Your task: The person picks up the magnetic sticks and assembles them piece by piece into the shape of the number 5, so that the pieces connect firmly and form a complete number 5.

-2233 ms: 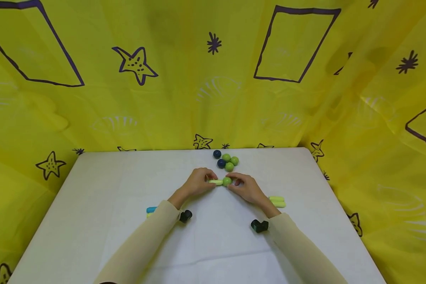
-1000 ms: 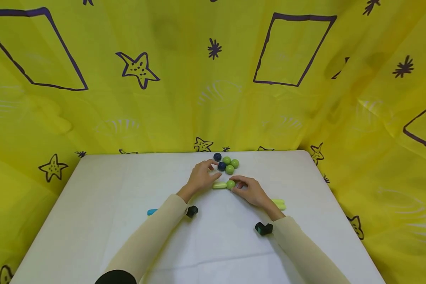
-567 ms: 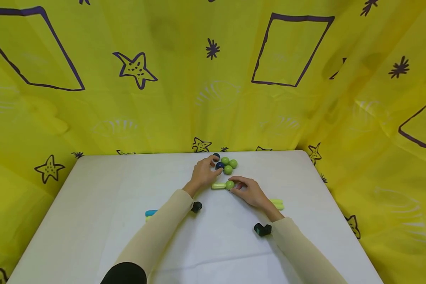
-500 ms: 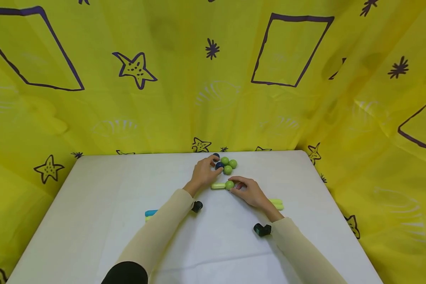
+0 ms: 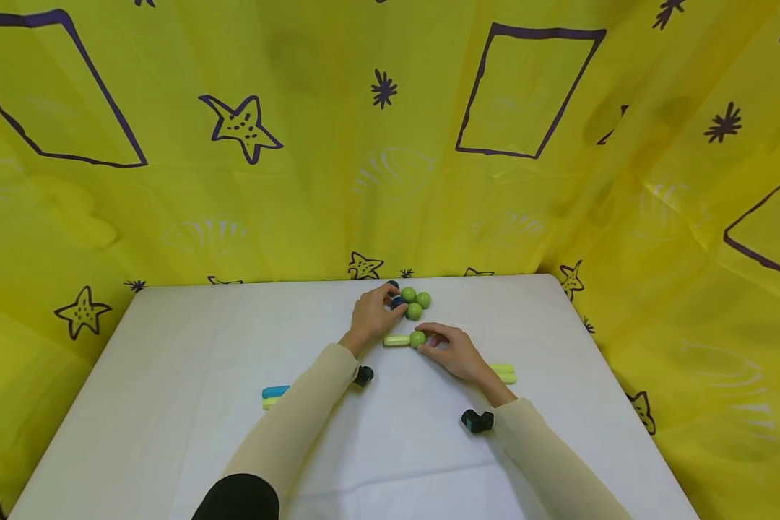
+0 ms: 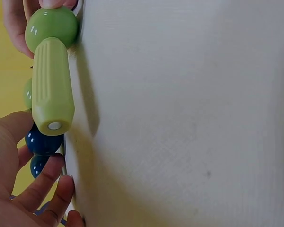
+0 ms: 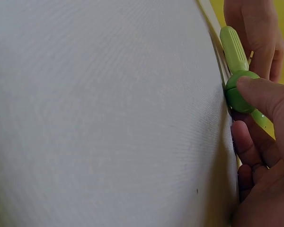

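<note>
My right hand pinches a green ball between thumb and fingers. Joined to that ball is a yellow-green ribbed rod, which points left and shows a round silvery spot on its free end. Just beyond the rod, my left hand has its thumb and fingers around a dark blue ball. A second dark blue ball sits behind it, partly covered by the left fingers. Several loose green balls cluster right beside the blue ones.
Two yellow-green rods lie by the right forearm. A blue rod and a yellow-green rod are partly hidden by the left sleeve. The white table meets a patterned yellow curtain at its back and sides.
The left hand has let go of the rod and moved back to the dark blue ball, closing its fingers around it. My right hand has kept hold of the green ball.
</note>
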Motion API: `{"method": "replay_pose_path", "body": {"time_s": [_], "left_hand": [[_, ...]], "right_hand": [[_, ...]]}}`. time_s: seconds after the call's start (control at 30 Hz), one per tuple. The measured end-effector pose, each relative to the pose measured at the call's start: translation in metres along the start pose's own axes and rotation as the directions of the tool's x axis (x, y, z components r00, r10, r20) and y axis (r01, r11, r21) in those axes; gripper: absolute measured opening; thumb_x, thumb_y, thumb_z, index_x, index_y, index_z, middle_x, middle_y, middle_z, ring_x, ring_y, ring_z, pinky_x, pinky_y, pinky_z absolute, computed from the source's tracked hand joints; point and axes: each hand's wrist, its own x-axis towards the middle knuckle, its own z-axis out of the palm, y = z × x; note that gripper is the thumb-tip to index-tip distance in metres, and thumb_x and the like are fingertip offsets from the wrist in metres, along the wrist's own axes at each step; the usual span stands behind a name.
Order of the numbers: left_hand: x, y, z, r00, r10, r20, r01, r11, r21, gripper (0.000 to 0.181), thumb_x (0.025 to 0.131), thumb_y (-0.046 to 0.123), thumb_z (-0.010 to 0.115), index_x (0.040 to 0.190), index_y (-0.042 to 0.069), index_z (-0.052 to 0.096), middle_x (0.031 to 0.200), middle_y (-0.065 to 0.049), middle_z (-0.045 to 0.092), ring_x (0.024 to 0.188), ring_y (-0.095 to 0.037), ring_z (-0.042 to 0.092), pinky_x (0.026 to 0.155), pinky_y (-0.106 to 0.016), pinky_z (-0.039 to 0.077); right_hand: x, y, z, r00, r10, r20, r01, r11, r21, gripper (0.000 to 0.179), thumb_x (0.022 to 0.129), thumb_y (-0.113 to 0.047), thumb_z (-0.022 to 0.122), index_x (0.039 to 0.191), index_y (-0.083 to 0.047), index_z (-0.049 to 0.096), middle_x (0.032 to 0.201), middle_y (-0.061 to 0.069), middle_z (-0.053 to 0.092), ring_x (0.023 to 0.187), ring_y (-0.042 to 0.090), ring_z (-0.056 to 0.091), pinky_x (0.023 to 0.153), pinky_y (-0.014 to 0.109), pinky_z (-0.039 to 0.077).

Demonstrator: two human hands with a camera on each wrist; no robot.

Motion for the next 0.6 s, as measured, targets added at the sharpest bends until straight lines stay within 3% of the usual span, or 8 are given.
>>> {"method": "replay_pose_path", "body": {"time_s": [0.6], "left_hand": [[0.0025,-0.0091,-0.0009,0.999,-0.021,0.036,0.022,1.000,-0.019,0.039,0.090,0.028,0.080,0.121,0.004,0.071,0.110,-0.013,0.074,0.102,-0.028,0.066,0.089,-0.042,0.053]], "right_hand": [[0.0004,0.0010,-0.0010,0.999,0.031,0.013,-0.031,0.999,0.008,0.035,0.095,-0.016,0.075,0.130,-0.015,0.070,0.096,-0.003,0.068,0.087,0.015,0.061,0.083,0.035,0.047]]}}
